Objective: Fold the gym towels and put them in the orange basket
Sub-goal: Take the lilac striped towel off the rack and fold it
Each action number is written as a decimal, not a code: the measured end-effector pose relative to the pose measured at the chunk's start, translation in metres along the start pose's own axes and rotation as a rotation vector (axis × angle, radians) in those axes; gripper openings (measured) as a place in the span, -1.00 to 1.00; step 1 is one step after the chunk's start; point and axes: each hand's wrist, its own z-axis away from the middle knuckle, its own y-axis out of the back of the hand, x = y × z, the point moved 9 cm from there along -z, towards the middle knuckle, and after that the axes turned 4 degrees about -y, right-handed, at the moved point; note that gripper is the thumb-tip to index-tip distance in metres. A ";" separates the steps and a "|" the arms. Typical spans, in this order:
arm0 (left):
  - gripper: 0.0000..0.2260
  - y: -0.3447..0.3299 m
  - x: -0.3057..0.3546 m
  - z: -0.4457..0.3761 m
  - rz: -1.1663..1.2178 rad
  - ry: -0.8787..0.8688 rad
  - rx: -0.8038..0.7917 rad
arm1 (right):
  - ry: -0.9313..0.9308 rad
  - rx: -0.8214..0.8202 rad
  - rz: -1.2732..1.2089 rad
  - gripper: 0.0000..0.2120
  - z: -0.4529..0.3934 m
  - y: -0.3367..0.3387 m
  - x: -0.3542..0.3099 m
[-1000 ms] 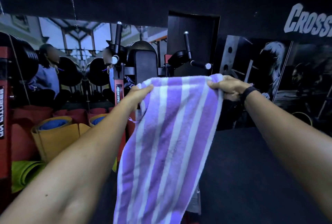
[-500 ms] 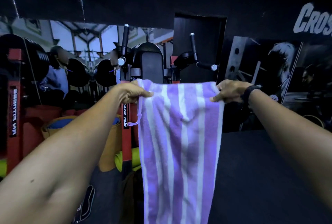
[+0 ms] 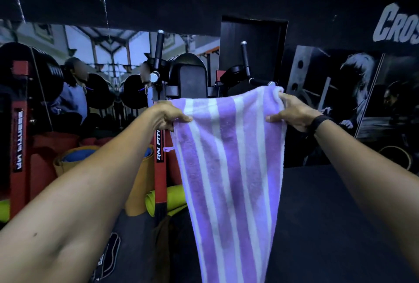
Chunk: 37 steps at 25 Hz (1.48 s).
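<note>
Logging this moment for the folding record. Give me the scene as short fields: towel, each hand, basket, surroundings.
towel: purple and white striped towel, held up by its top edge, hanging lengthwise in the air
left hand: left hand pinches the top left corner
right hand: right hand grips the top right corner; black wristband
basket: no orange basket in view
surroundings: red gym rack, rolled mats behind, dark floor

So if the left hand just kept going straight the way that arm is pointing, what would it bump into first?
Probably the black back pad of the gym machine, just beyond the left hand, which pinches the striped towel by its top corner. Depth is hard to judge, so it may be some way off.
</note>
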 end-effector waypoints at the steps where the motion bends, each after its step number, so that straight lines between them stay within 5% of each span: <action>1: -0.47 0.008 0.000 -0.002 -0.026 -0.011 0.083 | 0.043 0.105 0.140 -0.72 -0.001 0.010 0.000; 3: -0.88 0.019 0.001 -0.008 -0.025 -0.052 0.205 | 0.074 0.340 0.304 -0.87 0.003 0.035 -0.003; 5: -0.78 0.020 0.006 -0.017 0.127 -0.132 0.170 | 0.030 0.515 0.386 -0.84 0.009 0.051 0.000; 7: -0.87 0.002 0.016 -0.013 0.254 -0.195 -0.027 | 0.011 0.588 0.377 -0.73 0.006 0.056 0.005; 10: -0.82 -0.018 0.024 -0.003 -0.269 -0.215 -0.205 | 0.031 0.619 0.392 -0.70 0.004 0.055 0.004; 12: -0.79 -0.002 0.027 -0.016 -0.685 -0.214 -0.044 | 0.049 0.656 0.343 -0.71 0.007 0.056 0.002; 15: -0.70 0.034 0.039 -0.014 -0.794 -0.218 0.397 | 0.090 0.785 0.172 -0.76 0.017 0.064 -0.005; 17: -0.72 0.043 0.032 -0.011 -0.572 -0.229 0.532 | 0.105 0.799 0.086 -0.80 0.018 0.070 -0.008; 22: -0.81 0.033 -0.004 -0.026 0.156 -0.244 0.447 | 0.170 0.737 -0.040 -0.77 0.013 0.063 -0.028; 25: -0.83 0.020 -0.014 -0.025 0.248 -0.323 0.440 | 0.247 0.683 -0.096 -0.81 0.012 0.053 -0.049; 29: -0.74 0.001 -0.046 -0.031 0.357 -0.164 0.384 | 0.282 0.675 -0.081 -0.86 0.011 0.046 -0.066; 31: -0.74 -0.012 -0.060 -0.036 0.555 -0.087 0.259 | 0.293 0.688 -0.060 -0.84 0.014 0.046 -0.070; 33: -0.71 -0.023 -0.069 -0.034 0.504 -0.005 0.126 | 0.283 0.700 0.003 -0.85 0.018 0.047 -0.071; 37: -0.50 0.004 -0.066 -0.039 0.405 0.012 0.295 | 0.190 0.788 0.286 -0.70 0.022 0.055 -0.056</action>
